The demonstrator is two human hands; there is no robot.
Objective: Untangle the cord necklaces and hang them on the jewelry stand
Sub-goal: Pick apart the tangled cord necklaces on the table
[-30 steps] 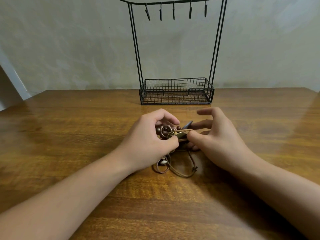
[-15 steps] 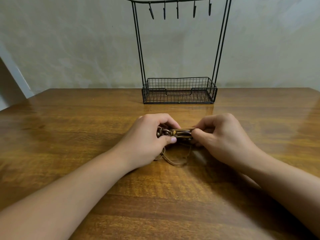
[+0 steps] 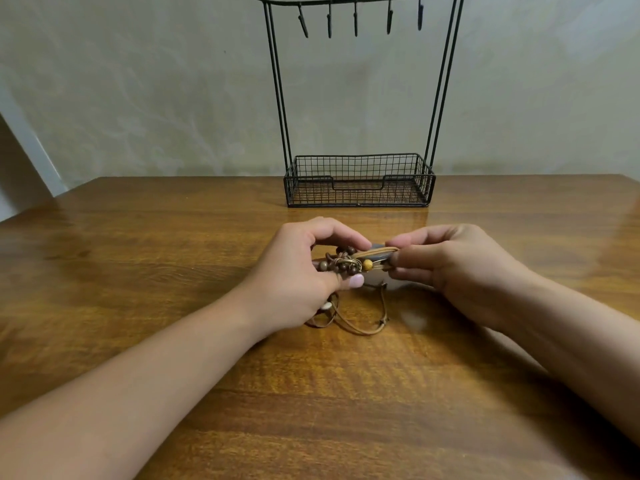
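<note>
A glossy wooden worktop (image 3: 138,271) stretches wide at 9 and 3 o'clock. At 12 o'clock a black wire jewelry stand (image 3: 358,181) has bare hooks. At centre, the left hand (image 3: 298,271) and right hand (image 3: 460,268) curl fingers around tangled brown cord necklaces (image 3: 349,263) with wooden beads; loops trail toward 6 o'clock.

A glossy brown wooden table (image 3: 138,271) stands against a pale, faintly mottled wall (image 3: 138,98).
</note>
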